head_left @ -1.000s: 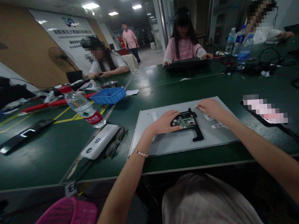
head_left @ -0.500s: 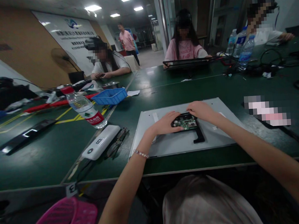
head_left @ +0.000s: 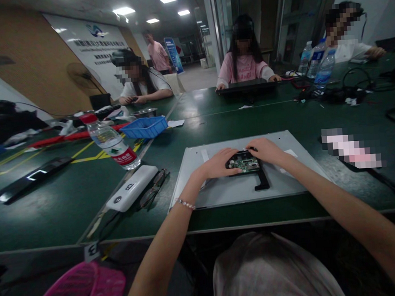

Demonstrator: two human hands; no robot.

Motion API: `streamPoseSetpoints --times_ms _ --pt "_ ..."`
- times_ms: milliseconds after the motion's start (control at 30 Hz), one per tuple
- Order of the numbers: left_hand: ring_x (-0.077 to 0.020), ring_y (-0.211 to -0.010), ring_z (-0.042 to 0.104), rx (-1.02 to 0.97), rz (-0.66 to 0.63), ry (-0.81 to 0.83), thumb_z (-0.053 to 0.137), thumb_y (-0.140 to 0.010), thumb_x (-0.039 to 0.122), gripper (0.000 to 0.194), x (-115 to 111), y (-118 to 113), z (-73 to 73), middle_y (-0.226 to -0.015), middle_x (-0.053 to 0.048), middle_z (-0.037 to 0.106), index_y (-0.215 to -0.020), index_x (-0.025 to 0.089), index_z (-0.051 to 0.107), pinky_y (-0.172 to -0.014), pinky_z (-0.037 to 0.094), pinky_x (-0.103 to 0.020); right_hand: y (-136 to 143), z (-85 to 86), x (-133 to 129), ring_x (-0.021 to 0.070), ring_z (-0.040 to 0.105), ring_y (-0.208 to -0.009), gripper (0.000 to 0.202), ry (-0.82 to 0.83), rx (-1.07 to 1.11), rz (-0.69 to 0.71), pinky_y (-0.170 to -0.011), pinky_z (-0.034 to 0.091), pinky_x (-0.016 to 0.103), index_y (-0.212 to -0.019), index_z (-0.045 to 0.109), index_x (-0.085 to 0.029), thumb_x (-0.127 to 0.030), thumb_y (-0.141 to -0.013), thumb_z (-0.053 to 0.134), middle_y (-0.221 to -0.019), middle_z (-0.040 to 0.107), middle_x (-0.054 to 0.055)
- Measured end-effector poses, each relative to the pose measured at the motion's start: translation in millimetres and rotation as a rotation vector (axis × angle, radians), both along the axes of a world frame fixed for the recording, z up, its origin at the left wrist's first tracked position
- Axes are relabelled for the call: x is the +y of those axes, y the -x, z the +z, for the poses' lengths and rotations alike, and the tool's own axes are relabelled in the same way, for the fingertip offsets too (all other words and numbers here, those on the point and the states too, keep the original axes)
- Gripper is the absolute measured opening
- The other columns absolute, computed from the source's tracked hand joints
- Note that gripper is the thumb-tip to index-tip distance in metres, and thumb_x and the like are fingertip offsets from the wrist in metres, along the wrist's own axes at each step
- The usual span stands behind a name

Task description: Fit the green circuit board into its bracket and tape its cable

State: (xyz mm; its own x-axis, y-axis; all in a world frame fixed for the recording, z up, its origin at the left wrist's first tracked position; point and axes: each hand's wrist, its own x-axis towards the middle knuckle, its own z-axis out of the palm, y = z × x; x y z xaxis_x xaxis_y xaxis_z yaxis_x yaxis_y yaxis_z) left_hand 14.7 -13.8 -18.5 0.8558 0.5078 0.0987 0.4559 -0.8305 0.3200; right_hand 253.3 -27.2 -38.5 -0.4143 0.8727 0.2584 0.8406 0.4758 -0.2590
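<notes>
A green circuit board [head_left: 244, 164] sits in a black plastic frame [head_left: 261, 180], whose lower right part runs down to a short foot. Both rest on a light grey flat panel [head_left: 220, 192] near the table's front edge. My left hand [head_left: 217, 163] is closed around the frame's left side, thumb along its lower edge and fingers over the top. At the upper right corner, my right hand [head_left: 267, 151] has its fingertips bent onto the frame. What lies under those fingertips is hidden.
Left of the panel lie eyeglasses [head_left: 155, 188], a white power bank [head_left: 133, 187], a water bottle [head_left: 115, 146] and a blue tray [head_left: 146, 127]. A blurred-out phone-like object [head_left: 351, 149] lies right. A pink basket [head_left: 82, 289] stands below the table. Several people sit around.
My hands stay on the frame, the right fingers shifting slightly at its upper corner. Across the table, a person's dark panel has tilted lower. The standing person in the background has moved left.
</notes>
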Motion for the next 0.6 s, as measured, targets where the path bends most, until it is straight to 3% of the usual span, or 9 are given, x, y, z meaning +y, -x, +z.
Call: streamPoseSetpoints --times_ms 400,600 --pt "-0.0295 -0.136 0.035 0.028 0.001 0.01 0.053 -0.083 0.063 0.076 0.9 -0.4 1.7 -0.144 -0.014 0.042 -0.141 0.016 0.035 -0.114 0.026 -0.046 4.4 2.6 -4.0 0.0212 0.062 -0.101 0.028 -0.022 -0.05 -0.085 -0.089 0.044 0.029 -0.1 0.072 -0.019 -0.019 -0.092 0.045 -0.106 0.07 0.008" --pt "-0.0294 -0.136 0.034 0.025 -0.002 0.007 0.053 -0.084 0.062 0.075 1.5 0.8 -0.2 -0.145 -0.014 0.041 -0.141 0.017 0.034 -0.115 0.026 -0.047 1.8 2.5 -4.7 0.022 0.063 -0.098 0.027 -0.017 -0.034 -0.04 -0.088 0.044 0.031 -0.099 0.071 -0.017 -0.022 -0.091 0.046 -0.104 0.071 0.009"
